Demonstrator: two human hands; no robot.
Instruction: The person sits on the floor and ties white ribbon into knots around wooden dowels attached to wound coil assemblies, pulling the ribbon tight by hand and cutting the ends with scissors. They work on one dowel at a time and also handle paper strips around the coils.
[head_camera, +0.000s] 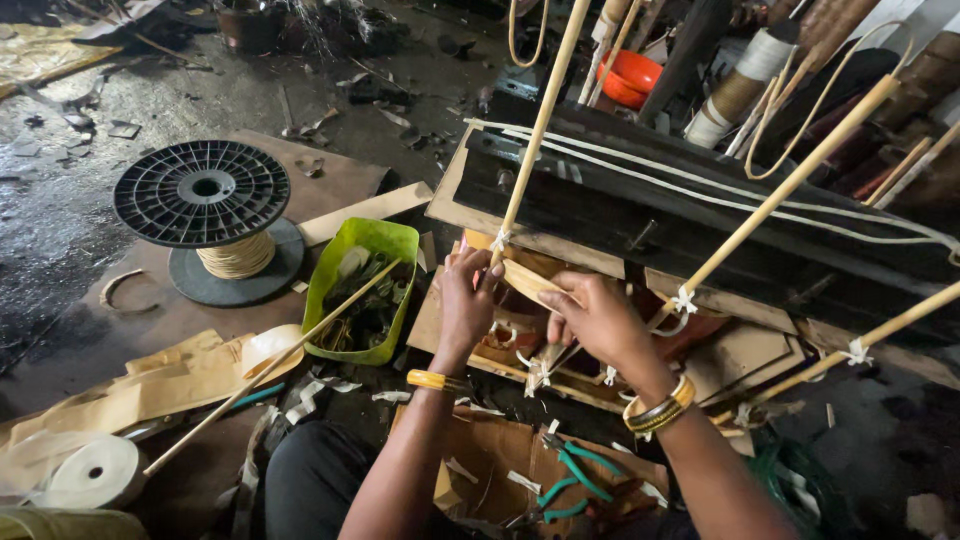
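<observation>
Two hands, left and right, each grip pinching one cane strip.

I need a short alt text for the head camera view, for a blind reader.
Two hands, the left hand and right hand, hold a flat cane strip at a tied joint of a cane pole. A black spool and green tub sit left.

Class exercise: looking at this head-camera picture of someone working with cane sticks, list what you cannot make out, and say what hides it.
- Head view: the cane strip passes behind the right hand; its far end is hidden.
- The left hand fingertips are hidden at the stick's knot.
- The green basket's contents are too dark to identify.
- The green-handled pliers' jaws are lost in clutter.
</observation>
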